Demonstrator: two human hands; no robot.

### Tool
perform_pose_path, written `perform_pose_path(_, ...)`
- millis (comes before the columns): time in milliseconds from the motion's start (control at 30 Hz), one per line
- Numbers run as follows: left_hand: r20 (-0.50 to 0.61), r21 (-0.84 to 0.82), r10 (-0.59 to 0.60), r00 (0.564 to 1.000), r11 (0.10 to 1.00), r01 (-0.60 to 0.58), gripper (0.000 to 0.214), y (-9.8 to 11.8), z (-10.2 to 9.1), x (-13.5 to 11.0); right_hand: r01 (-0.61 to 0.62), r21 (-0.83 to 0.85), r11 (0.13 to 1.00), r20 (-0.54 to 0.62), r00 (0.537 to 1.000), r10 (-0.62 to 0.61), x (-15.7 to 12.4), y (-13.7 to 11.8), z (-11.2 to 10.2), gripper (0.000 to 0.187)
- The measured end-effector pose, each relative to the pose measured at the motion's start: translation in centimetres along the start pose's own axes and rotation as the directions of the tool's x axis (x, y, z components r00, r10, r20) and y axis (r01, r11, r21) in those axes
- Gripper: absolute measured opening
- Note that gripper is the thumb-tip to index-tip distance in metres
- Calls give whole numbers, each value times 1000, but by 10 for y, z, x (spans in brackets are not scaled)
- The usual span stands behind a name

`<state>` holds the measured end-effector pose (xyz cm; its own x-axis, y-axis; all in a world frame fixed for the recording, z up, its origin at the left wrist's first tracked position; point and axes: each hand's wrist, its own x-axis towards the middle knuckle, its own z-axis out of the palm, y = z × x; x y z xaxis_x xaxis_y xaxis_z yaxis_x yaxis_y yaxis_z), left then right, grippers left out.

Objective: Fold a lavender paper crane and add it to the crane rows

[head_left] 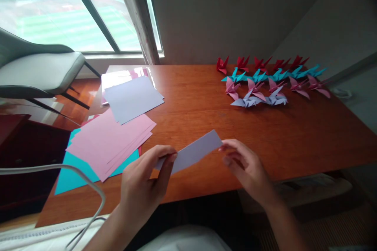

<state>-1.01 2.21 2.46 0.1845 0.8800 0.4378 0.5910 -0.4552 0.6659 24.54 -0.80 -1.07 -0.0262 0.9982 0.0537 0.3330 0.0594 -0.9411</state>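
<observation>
My left hand (151,174) pinches the left end of a pale lavender sheet of paper (197,151), folded into a long strip and raised above the front of the table. At the strip's right corner is my right hand (247,164), its fingertips at or just touching the edge and its thumb held apart from them. To the left lie loose lavender sheets (134,100), with pink sheets (114,137) and turquoise paper (78,172) below them.
Folded paper cranes stand in rows at the back right: red cranes (260,64), turquoise cranes (259,75), pink cranes (256,88) and lavender cranes (250,100). A white cable (98,190) arcs over the table's front left. A grey chair (44,68) stands by the window.
</observation>
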Motion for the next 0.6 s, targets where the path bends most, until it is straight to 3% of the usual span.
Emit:
perform_pose_path(67, -20, -198, -162, 987, 968, 155, 5, 7, 9, 1, -76, 174, 982, 145, 988, 51, -3, -3, 15, 38)
perform_pose_path(167, 62, -376, -316, 947, 871, 316, 6, 11, 22, 2, -130, 305, 943, 143, 986, 90, -5, -10, 32, 30)
perform_pose_path(300, 219, -477, -380, 899, 762, 438, 12, 6, 31, -1, -135, 321, 938, -69, 984, 165, -4, -12, 39, 32)
perform_pose_path(367, 307, -497, -402, 862, 705, 506, 19, 2, 32, -4, -144, 302, 942, -119, 975, 187, -4, -9, 39, 33)
perform_pose_path(500, 372, -468, -431, 822, 678, 567, 24, -6, 33, -10, -193, 283, 940, -75, 972, 222, -7, -6, 39, 35)
perform_pose_path(600, 360, -419, -405, 840, 735, 534, 21, -10, 33, -12, -192, 267, 944, -63, 974, 216, -8, -7, 39, 34)
